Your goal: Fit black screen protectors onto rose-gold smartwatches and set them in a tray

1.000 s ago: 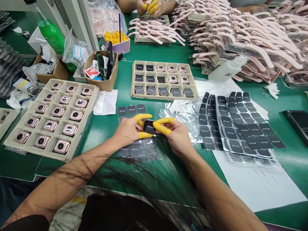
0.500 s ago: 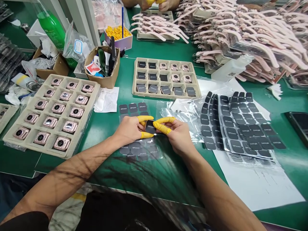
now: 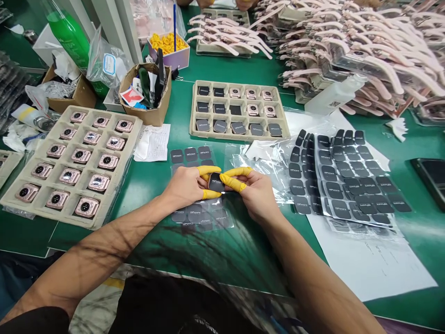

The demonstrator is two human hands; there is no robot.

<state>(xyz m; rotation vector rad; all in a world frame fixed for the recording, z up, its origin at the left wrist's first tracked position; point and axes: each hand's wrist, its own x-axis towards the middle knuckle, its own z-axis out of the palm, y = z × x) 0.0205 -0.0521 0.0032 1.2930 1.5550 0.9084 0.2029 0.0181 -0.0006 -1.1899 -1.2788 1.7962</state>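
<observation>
Between my two hands a pink-rimmed smartwatch case (image 3: 216,182) is held with its dark, lettered face up. My left hand (image 3: 187,186) grips it by its left side, thumb and finger in yellow finger cots. My right hand (image 3: 255,189) pinches its right side, with a yellow-covered thumb over the face's edge. Under the hands lies a clear sheet of black square screen films (image 3: 195,214), partly covered by them. Beyond is a beige tray (image 3: 239,135) holding watch cases, some face up with dark covers, some back up. A second tray (image 3: 74,214) at left holds pink cases back up.
At right, film sheets (image 3: 333,191) overlap on white paper (image 3: 375,273), near a translucent bottle (image 3: 335,95). Pink watch straps (image 3: 347,51) are piled behind. A cardboard box (image 3: 158,111) of odds and ends and a box of yellow finger cots (image 3: 168,44) stand back left. A phone (image 3: 431,178) lies far right.
The view has shifted slightly. Both hands keep their hold on the watch case with almost no change of grip. The person's hands at the far side have moved a little.
</observation>
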